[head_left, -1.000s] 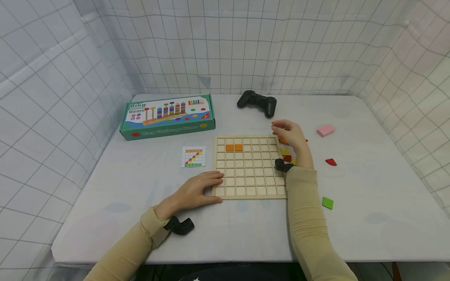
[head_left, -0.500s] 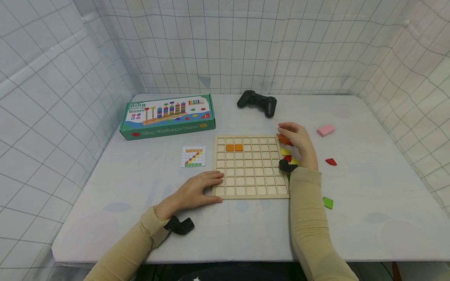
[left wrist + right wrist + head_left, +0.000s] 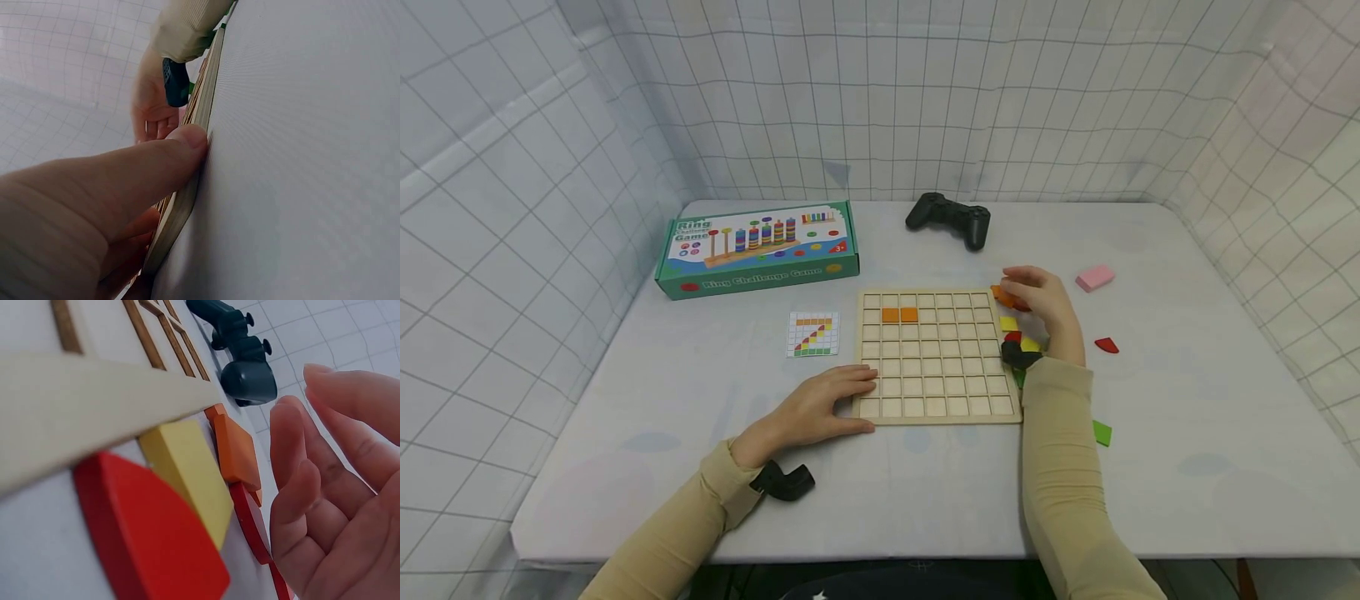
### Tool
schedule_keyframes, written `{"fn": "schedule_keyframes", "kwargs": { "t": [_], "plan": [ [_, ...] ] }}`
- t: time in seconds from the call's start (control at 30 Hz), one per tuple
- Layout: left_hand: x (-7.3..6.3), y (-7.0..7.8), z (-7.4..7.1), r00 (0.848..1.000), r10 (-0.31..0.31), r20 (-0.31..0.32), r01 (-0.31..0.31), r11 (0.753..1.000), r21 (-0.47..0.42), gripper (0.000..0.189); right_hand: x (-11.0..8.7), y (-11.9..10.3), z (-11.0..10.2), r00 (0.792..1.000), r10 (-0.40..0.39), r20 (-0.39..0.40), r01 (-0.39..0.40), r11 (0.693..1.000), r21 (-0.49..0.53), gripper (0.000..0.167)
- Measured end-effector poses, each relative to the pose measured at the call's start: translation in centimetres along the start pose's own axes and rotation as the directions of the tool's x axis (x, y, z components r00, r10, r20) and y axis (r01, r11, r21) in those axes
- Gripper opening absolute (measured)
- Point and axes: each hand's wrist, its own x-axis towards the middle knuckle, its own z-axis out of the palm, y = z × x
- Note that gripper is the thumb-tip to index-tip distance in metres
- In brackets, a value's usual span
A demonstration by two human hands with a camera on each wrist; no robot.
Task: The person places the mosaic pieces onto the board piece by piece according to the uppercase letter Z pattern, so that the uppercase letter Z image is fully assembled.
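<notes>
Remotely, I'm watching a white-covered table point(image 3: 925, 500) carrying a Ring Challenge Game box point(image 3: 760, 250), a gamepad point(image 3: 949, 218), a pattern card point(image 3: 812, 335) and a wooden grid board point(image 3: 940, 421) (coloured pieces point(image 3: 1008, 323) are crowding its right edge); a pink block point(image 3: 1095, 278), red wedge point(image 3: 1107, 345) and green tile point(image 3: 1102, 433) are lying farther right.

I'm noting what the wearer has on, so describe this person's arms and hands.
Both arms wear long, plain tan sleeves, creased along the right forearm. The left hand and right hand are ungloved. A small black, rounded device juts out at each wrist: left device, right device. No printed pattern shows on the sleeves.
</notes>
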Motion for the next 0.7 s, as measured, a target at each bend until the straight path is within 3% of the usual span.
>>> {"fn": "schedule_keyframes", "kwargs": {
  "t": [0.7],
  "plan": [
    [0.03, 0.10, -0.10, 1.000, -0.008, 0.004, 0.008, 1.000, 0.000, 0.061, -0.27, 0.37, -0.28, 1.000, 0.025, -0.007, -0.026, 0.998, -0.061, 0.047]
  ]
}}
